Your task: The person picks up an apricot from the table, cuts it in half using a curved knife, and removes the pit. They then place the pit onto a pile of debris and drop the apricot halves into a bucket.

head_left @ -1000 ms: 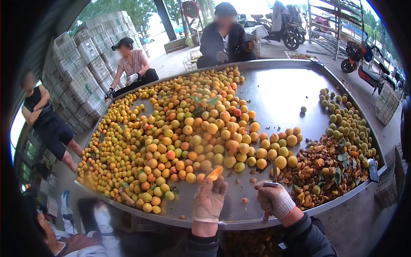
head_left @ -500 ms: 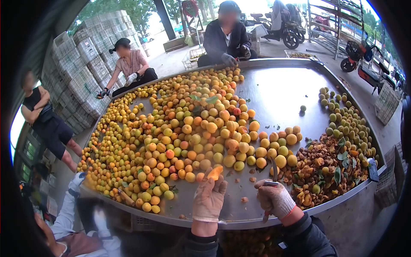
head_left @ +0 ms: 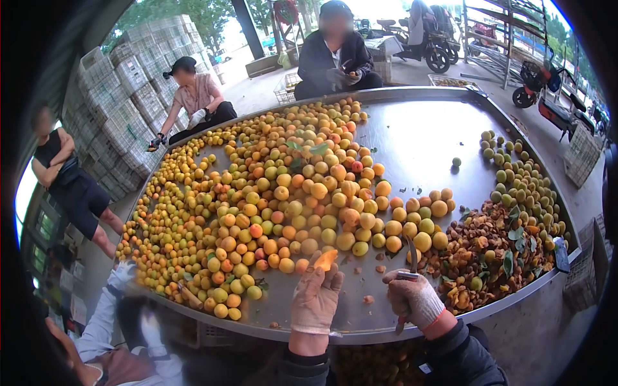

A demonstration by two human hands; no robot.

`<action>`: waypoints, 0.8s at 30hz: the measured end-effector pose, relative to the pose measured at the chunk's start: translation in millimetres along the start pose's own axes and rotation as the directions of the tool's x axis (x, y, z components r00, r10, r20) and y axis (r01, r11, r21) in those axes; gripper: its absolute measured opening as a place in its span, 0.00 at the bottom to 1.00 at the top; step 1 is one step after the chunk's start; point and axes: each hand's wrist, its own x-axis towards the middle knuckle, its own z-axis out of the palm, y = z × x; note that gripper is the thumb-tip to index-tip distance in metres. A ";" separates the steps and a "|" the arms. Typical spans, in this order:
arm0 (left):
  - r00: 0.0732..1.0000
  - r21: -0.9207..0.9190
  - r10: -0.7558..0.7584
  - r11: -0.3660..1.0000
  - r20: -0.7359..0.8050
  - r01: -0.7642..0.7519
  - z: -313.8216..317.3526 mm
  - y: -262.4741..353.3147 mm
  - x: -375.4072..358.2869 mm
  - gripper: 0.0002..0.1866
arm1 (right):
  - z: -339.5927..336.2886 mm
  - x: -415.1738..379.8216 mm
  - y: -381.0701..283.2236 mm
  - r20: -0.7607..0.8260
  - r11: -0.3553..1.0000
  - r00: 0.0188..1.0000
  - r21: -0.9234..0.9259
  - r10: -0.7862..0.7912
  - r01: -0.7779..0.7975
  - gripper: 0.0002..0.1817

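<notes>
My left hand (head_left: 315,302), in a pale work glove, pinches an orange apricot piece (head_left: 326,259) above the front of the metal table (head_left: 418,128). My right hand (head_left: 417,301), also gloved, is closed around the handle of a knife (head_left: 412,254) with a curved blade pointing up. The two hands are apart, and the blade does not touch the piece. Just beyond them lies a large heap of yellow and orange apricots (head_left: 283,186). To the right of the knife is a pile of brownish fruit scraps (head_left: 470,257) with some leaves.
Greenish fruit (head_left: 528,186) lines the table's right side, and a small dark blue object (head_left: 561,254) rests on the right rim. Co-workers sit at the far side (head_left: 335,58), far left (head_left: 193,96) and near left (head_left: 122,347); another person (head_left: 71,174) stands at left. Stacked crates (head_left: 129,96) rise behind.
The co-worker across the table has drawn their hands back from the heap to their chest. The near-left co-worker's gloved hand has shifted slightly. My hands have barely moved.
</notes>
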 end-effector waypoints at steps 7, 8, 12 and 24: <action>1.000 0.005 0.002 1.000 0.011 -0.002 0.7 -0.7 1.0 0.19 | 10.2 -5.3 -5.5 -0.028 1.000 1.000 0.008 0.014 -0.014 0.08; 1.000 0.006 0.001 1.000 0.009 -0.001 1.0 -0.9 0.6 0.19 | 9.9 -5.3 -5.3 -0.029 1.000 0.999 0.008 0.014 -0.014 0.08; 1.000 -0.009 -0.009 1.000 0.010 0.009 -0.9 -1.4 0.0 0.20 | 10.0 -5.2 -4.0 -0.024 1.000 1.000 -0.002 -0.001 0.001 0.08; 0.999 -0.032 -0.029 0.999 -0.016 0.028 5.5 -1.5 -1.8 0.20 | -0.2 0.5 1.2 -0.009 1.000 1.000 -0.013 -0.014 0.014 0.09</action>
